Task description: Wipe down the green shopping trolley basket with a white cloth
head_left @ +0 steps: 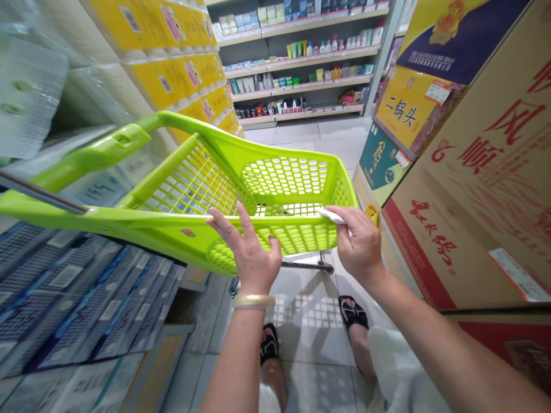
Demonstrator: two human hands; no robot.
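A bright green plastic shopping cart stands sideways in front of me, its handle toward the left. Against the cart's near side rests my left hand, fingers spread, the fingertips over the rim. My right hand is closed around a folded white tissue or cloth, which it presses on the rim near the cart's front corner. Through the mesh walls no goods show in the basket.
Stacked cartons rise on the right. Yellow packs and blue-grey packs are piled on the left. Shelves with bottles and tubes stand ahead. Tiled floor lies under my feet.
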